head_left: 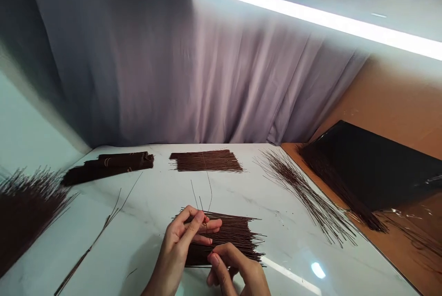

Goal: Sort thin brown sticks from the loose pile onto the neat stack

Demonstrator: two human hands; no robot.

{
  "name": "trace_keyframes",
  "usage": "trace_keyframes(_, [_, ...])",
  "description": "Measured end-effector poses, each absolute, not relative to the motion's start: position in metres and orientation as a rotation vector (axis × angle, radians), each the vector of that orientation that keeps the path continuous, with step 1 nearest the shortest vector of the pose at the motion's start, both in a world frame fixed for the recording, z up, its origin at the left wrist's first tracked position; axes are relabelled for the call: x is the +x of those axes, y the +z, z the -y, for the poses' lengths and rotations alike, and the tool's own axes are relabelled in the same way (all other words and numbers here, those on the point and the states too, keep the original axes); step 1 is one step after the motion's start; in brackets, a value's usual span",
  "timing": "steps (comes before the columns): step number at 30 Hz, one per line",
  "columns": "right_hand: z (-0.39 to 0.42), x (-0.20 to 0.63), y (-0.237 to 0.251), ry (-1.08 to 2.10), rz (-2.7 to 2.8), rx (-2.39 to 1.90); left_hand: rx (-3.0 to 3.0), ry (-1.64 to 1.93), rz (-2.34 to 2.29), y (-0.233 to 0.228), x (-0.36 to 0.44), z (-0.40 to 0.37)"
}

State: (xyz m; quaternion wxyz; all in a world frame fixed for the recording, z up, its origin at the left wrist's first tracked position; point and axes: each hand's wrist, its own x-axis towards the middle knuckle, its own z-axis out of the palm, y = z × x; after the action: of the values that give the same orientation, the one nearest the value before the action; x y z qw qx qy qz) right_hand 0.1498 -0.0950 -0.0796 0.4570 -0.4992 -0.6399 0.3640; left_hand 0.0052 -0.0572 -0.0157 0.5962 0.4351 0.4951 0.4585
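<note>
My left hand (183,236) pinches several thin dark brown strands (211,190) between thumb and index finger, its other fingers reaching out to the right. Their upper ends stick up past the fingertips. Lower and to the right, my right hand (238,270) is closed in a pinch at what looks like the lower end of one strand, which runs down from the left fingers. Both hands are over a flat mat of dark brown sticks (235,234), laid side by side with uneven right ends. The hands hide its left part.
At the back lie a second flat stick mat (207,161) and a dark rolled bundle (120,165). Loose sticks (304,190) spread at right, beside a black sheet (383,167). A large stick pile (24,217) and a thin bunch (93,240) are at left. A curtain (207,79) hangs behind.
</note>
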Motion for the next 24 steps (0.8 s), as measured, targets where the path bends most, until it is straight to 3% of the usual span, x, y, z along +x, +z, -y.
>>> trace_keyframes(9, [0.098,0.159,-0.064,0.983,1.595,-1.235,1.052,1.060,-1.167,-0.020,0.006,0.058])
trace_keyframes(12, [0.088,0.192,-0.051,0.874,1.649,-1.320,1.202,1.009,-1.185,-0.028,-0.001,0.051])
trace_keyframes(20, [0.009,0.391,-0.038,-0.399,1.773,-2.195,2.075,0.779,-1.363,-0.055,-0.015,0.038])
trace_keyframes(24, [-0.009,0.413,-0.051,-0.745,1.927,-2.069,2.206,0.781,-1.369,-0.060,-0.010,0.038])
